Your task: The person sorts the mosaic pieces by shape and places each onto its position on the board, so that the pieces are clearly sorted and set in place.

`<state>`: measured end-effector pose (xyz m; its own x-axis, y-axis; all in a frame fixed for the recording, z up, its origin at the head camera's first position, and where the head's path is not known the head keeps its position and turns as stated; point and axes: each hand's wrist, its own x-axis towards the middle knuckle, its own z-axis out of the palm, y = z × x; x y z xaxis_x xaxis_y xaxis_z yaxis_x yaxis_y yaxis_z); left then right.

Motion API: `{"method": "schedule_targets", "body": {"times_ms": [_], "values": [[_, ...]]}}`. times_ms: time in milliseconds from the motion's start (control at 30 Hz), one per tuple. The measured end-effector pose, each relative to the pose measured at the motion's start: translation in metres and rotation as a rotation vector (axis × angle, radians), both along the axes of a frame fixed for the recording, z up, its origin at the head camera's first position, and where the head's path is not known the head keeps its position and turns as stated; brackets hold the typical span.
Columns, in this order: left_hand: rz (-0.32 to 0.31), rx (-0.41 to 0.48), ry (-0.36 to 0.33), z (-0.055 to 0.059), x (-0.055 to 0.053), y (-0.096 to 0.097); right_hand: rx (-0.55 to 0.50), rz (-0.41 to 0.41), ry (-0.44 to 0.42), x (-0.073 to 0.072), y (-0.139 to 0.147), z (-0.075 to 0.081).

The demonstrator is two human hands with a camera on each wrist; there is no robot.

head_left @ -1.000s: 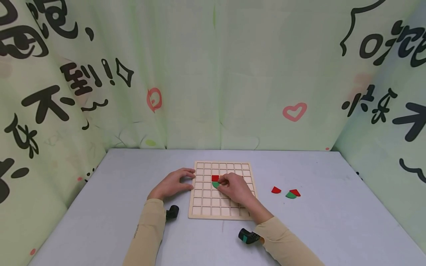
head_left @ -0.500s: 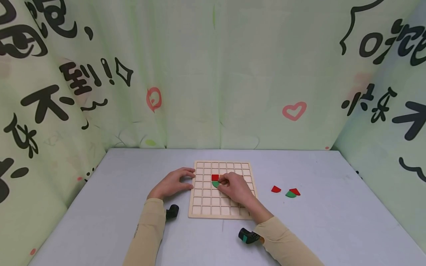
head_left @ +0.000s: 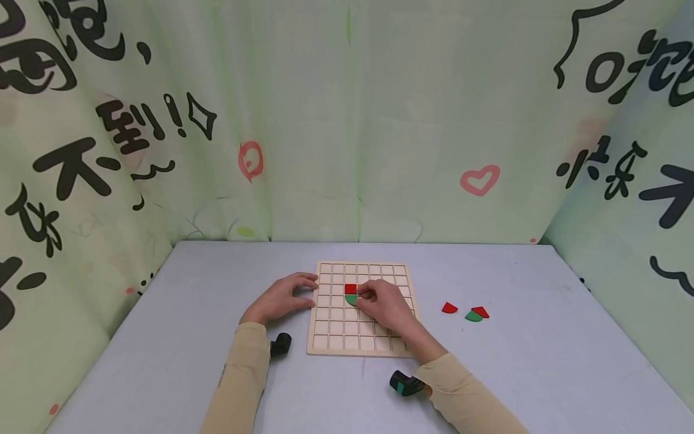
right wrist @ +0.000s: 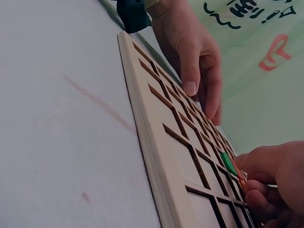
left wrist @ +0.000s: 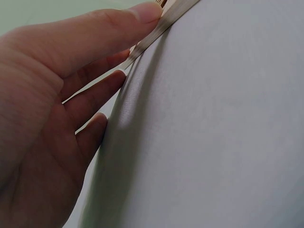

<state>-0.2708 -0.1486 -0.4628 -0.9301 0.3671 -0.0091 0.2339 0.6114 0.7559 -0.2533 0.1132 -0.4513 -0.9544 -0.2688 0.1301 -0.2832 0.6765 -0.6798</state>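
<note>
A light wooden grid board (head_left: 328,346) lies on the table. My left hand (head_left: 282,298) touches its left edge with fingers extended; in the left wrist view, the left hand's thumb (left wrist: 148,12) meets the wooden rim. Over the middle of the board, my right hand (head_left: 386,306) has its fingers curled, thumb and index at a green piece with a rounded side (head_left: 350,299). The green piece (right wrist: 229,164) stands slightly proud of the grid in the right wrist view. Directly above it in the head view sits a red square piece (head_left: 350,289). The fingertips partly hide the green piece.
To the right of the board lie a red wedge-like piece (head_left: 449,308) and a green rounded piece (head_left: 474,316) beside another red piece (head_left: 481,312). Black wrist devices hang at both sleeves. A printed curtain (head_left: 314,132) surrounds the white table (head_left: 504,367).
Both hands stay almost where they were. My right hand's fingertips shift very slightly at the green piece; the loose pieces have not moved.
</note>
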Motion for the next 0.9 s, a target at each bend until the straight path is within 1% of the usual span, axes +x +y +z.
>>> {"method": "schedule_targets", "body": {"times_ms": [200, 300, 433, 633, 733, 900], "values": [[-0.003, 0.008, -0.004, 0.000, 0.002, 0.000, -0.022, -0.036, -0.024, 0.000, 0.005, 0.001], [-0.002, 0.007, -0.011, -0.001, 0.002, 0.000, -0.029, -0.044, -0.014, 0.000, 0.009, 0.003], [-0.004, 0.007, -0.003, -0.001, 0.002, 0.000, -0.051, -0.070, -0.015, 0.001, 0.019, 0.005], [-0.009, 0.012, 0.003, -0.001, 0.002, -0.001, -0.066, -0.136, -0.037, 0.000, 0.040, 0.007], [-0.010, 0.015, 0.004, -0.001, 0.002, -0.001, -0.073, -0.157, -0.046, 0.000, 0.052, 0.008], [-0.007, 0.013, 0.003, -0.001, 0.002, -0.001, -0.049, -0.189, -0.071, 0.001, 0.073, 0.012]]}}
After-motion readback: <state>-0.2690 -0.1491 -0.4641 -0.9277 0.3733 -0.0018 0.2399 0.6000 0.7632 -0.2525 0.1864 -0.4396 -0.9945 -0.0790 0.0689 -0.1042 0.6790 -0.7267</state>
